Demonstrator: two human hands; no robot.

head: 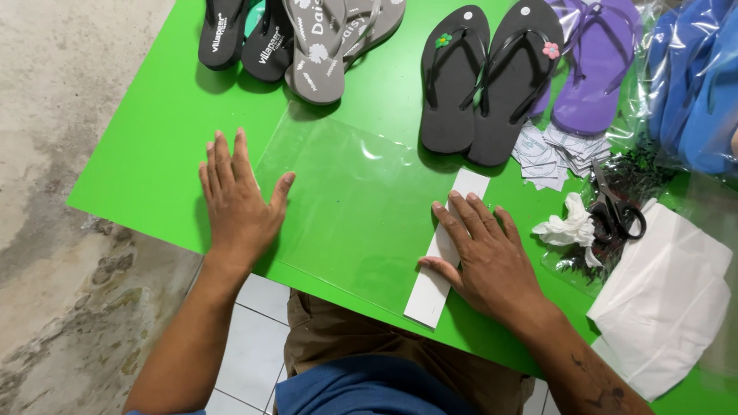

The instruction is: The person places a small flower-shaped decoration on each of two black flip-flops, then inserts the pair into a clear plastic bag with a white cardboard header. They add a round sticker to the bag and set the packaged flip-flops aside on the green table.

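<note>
Both hands lie flat and spread on the green surface (154, 154), holding nothing. The left hand (240, 204) presses down beside the left edge of a clear plastic bag (350, 204), thumb just on the film; the right hand (484, 257) rests on a long white card strip (450, 250) that lies at the bag's right edge, reaching toward the near edge of the surface. The step looks like smoothing and steadying the bag with its card; going on would call for keeping the slippery film flat while one hand lifts away. Toward the far edge lie pairs of flip-flops: black ones with white lettering (244, 34) at the far left, grey ones with flower prints (327, 46), black ones with small flower ornaments (492, 81), and a purple pair (592, 65) partly in clear wrap. Blue items in clear plastic (696, 77) sit at the far right corner. Beside the purple pair lies a heap of small white printed labels (555, 157), then black scissors (615, 207), a crumpled white scrap (570, 227), and folded white sheets (665, 303) by the right edge.
</note>
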